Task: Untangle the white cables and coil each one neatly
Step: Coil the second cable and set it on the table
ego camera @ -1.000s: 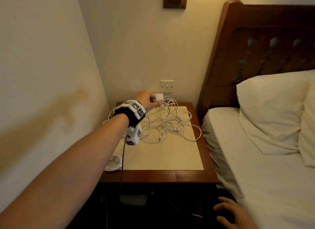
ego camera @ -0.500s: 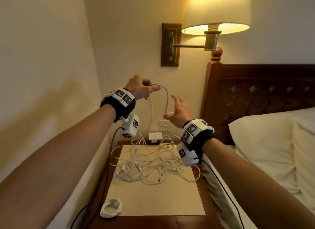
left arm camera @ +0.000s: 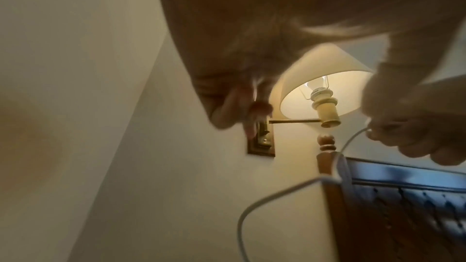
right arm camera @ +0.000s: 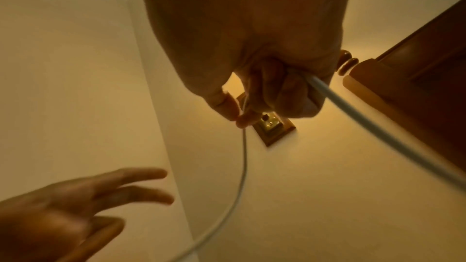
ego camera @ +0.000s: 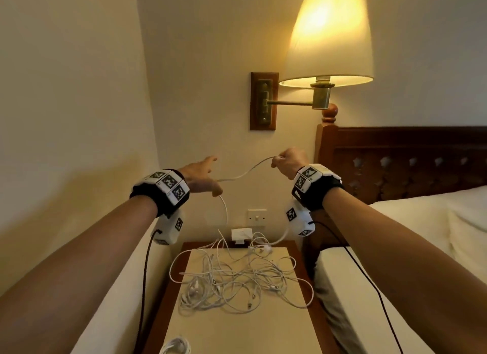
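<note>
A tangle of white cables [ego camera: 237, 282] lies on the beige mat [ego camera: 237, 332] of the nightstand. Both hands are raised above it. My right hand [ego camera: 288, 161] grips one white cable [ego camera: 247, 170] in its curled fingers [right arm camera: 264, 91]. That cable sags leftward to my left hand [ego camera: 201, 175], runs past its thumb and drops into the tangle. The left hand's fingers [right arm camera: 131, 190] are straight and spread and grip nothing. A second stretch of the cable [right arm camera: 365, 125] leaves the right fist and falls toward the table. One coiled cable [ego camera: 175, 347] sits at the mat's near left corner.
A white charger block [ego camera: 241, 233] stands at the back of the wooden nightstand [ego camera: 297, 251], under a wall switch [ego camera: 257, 218]. A lit wall lamp [ego camera: 329, 37] hangs above the hands. The headboard [ego camera: 408, 163] and bed [ego camera: 395, 248] lie right; a wall is close on the left.
The left hand lifted a cable out of the tangle, then let go and spread its fingers. The right hand came up and closed on that cable. The hands moved apart.
</note>
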Demonstrator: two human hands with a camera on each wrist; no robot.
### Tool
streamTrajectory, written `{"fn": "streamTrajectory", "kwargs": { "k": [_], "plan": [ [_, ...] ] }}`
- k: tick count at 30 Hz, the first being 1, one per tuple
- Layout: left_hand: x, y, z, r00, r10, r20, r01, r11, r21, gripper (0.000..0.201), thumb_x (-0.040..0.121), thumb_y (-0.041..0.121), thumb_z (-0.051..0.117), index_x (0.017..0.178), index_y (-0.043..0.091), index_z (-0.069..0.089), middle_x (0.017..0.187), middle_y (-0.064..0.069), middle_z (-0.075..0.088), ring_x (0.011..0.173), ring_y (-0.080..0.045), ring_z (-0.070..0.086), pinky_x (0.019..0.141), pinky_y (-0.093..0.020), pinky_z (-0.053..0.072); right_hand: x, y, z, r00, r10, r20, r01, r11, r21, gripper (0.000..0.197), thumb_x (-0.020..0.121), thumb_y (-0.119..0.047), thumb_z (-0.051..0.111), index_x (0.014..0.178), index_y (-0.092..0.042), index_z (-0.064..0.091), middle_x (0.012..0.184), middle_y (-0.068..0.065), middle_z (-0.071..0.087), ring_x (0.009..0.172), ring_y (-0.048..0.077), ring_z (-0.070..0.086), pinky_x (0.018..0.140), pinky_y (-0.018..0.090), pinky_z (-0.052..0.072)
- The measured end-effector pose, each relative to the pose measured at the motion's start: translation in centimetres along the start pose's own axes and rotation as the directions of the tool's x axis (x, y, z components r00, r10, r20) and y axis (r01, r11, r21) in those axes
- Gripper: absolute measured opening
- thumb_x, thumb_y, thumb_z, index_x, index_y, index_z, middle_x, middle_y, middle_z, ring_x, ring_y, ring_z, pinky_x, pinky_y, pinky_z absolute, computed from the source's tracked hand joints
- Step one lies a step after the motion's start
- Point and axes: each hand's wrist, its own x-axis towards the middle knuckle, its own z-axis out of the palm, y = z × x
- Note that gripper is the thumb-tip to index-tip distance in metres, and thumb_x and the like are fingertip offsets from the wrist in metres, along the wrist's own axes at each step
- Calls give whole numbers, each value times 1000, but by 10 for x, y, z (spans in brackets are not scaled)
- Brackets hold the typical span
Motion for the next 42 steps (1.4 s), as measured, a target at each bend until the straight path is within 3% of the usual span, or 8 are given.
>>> {"fn": "streamTrajectory", "kwargs": {
  "k": [4,8,12,21,27,29,35,42],
  "plan": [
    [-1,17,6,926,191,-327,-231,969,-89,66,86,32,68,143,22,38,135,-1,54,96,-23,57,84,-31,43,-18,-19,-7,990,55,129,-77,981,176,30,98,-32,45,97,-6,60,79,6,51,67,18,48,58,29,41],
    [6,46,23,909,283,-306,-374,878,-300,50,100,19,49,147,20,33,136,-2,51,72,-18,65,57,-34,55,-38,-36,-8,974,-187,131,164,972,168,23,100,-18,38,92,-9,57,71,1,47,62,14,43,54,25,36],
    [10,53,27,897,314,-310,-424,808,-409,22,99,9,49,116,7,63,108,-15,66,87,-28,66,83,-44,57,-48,-26,-14,945,-288,156,254,946,203,30,102,-21,39,80,-14,59,69,-1,47,61,12,43,53,24,35],
    [8,8,-17,694,20,-720,-287,925,-251,18,96,12,56,86,7,70,87,-16,73,83,-29,69,81,-36,53,-80,63,5,920,-207,332,-40,795,606,40,105,-31,37,69,-16,42,57,-3,26,48,11,22,46,23,23],
    [-6,8,9,889,83,-450,-172,972,-160,47,85,4,65,130,16,59,117,1,64,66,-17,70,64,-29,59,-74,49,1,995,-34,89,-29,782,623,38,105,-29,39,70,-15,46,56,-3,27,42,9,25,41,22,21],
    [-14,23,20,858,239,-455,-267,964,2,56,82,8,66,135,23,54,122,5,64,90,-21,68,84,-29,53,-69,33,-1,997,-42,66,-3,826,564,38,104,-32,42,70,-15,51,53,-4,31,41,10,27,39,21,22],
    [-21,70,37,890,352,-289,-444,812,-378,34,96,10,55,129,20,57,104,4,62,72,-18,65,53,-27,55,-75,-9,-8,983,-130,129,44,850,525,36,103,-33,43,75,-14,56,56,-3,36,45,10,31,40,24,25],
    [-13,53,25,755,175,-631,-438,852,-288,13,95,17,59,86,12,67,66,10,57,44,-4,55,45,-15,45,-93,5,-19,939,-190,288,-38,774,632,37,104,-37,38,74,-18,50,57,-5,32,45,8,27,41,21,22]
  ]
}}
